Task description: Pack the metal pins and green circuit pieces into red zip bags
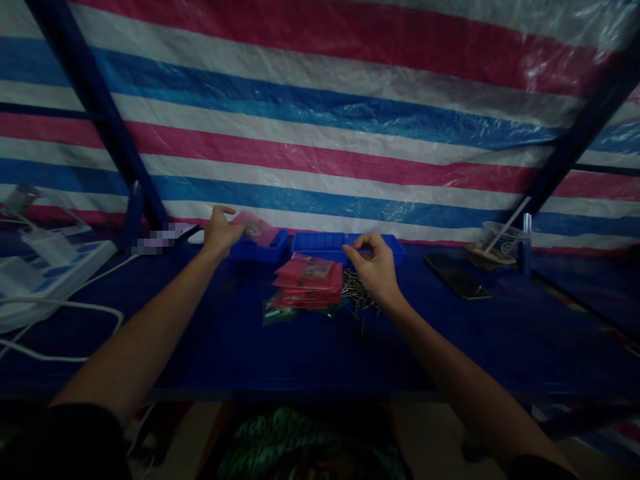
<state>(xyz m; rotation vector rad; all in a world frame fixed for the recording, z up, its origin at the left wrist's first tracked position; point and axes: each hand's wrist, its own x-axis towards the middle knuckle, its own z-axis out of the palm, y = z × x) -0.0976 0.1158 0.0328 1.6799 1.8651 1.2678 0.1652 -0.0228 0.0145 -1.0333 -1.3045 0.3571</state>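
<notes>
Head view: left hand (220, 231) pinching pink bag (255, 229) over far-left blue tray (260, 250). Right hand (375, 267) fingertips together above screws (357, 290), right of bag stack (307, 283); contents unclear.

trays (318, 243) behind bag stack (309, 283) | screws (361, 293) right | phone (457, 276) far right

Both forearms are bare, with what look like short black sleeves at the upper arms.
</notes>
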